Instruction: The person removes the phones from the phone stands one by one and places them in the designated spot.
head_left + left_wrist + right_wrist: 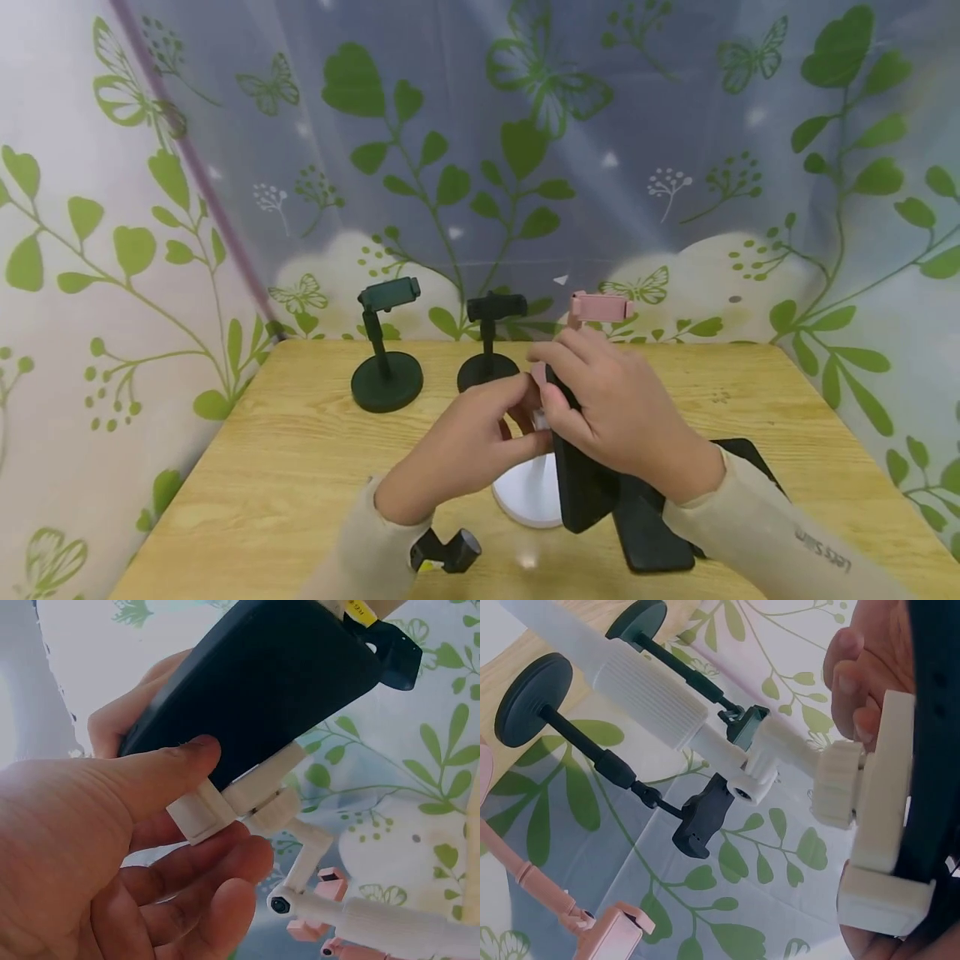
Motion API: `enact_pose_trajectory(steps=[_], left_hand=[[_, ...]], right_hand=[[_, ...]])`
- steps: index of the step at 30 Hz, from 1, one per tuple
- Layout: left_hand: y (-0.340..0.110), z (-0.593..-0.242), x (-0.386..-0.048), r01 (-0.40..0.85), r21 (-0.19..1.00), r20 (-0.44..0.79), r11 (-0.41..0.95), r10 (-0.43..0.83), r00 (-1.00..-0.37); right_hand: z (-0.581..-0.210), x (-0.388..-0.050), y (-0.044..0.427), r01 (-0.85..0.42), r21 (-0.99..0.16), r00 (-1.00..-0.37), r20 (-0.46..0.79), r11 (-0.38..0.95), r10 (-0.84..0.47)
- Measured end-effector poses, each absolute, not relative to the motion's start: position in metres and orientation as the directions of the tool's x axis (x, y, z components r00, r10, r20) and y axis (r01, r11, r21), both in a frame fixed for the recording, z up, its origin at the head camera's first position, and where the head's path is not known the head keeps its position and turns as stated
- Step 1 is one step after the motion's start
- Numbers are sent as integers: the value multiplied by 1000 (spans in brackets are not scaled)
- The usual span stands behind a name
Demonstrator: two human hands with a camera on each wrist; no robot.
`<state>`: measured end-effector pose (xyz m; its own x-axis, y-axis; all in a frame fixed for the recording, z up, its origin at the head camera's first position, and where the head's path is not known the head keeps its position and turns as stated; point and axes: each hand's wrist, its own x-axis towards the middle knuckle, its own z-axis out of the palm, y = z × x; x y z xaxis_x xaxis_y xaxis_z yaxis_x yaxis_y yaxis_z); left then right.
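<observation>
A white phone stand [527, 500] stands upright in front of me, and its clamp [266, 780] sits against a black smartphone [581, 487]. With the fingers of my right hand [626, 404] I hold the phone by its upper part. My left hand [465, 442] pinches at the clamp's end, its thumb lying on the phone's dark face and its fingers curled below. In the right wrist view the clamp bar [885, 787] lies along the phone's edge. Part of the stand's stem is hidden behind my hands in the head view.
Behind the hands stand a dark green phone stand [386, 379], a black phone stand [487, 362] and a pink phone stand [602, 307]. More dark phones [652, 537] lie by my right forearm. A small black camera [450, 550] is at my left wrist. A patterned curtain [450, 167] backs the wooden table [262, 467].
</observation>
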<state>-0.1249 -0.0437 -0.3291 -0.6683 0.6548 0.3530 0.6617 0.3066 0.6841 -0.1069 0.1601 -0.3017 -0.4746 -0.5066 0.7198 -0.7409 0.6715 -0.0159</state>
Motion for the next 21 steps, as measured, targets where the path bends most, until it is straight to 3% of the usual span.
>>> enact_pose_trajectory(steps=[13,17,21], left_hand=[[-38,-327,-119,650,697,336,304,662,-670],[-36,-327,-119,663,680,351,313,656,-669],[-36,-329,-120,660,685,360,309,644,-676]], right_hand=[[-305,-93,164,-750,-35,-457,749,661,-479],[-305,-89,163,-779,39,-344,808,626,-478],[-304,-84,164,-811,162,-141,879,562,-456]])
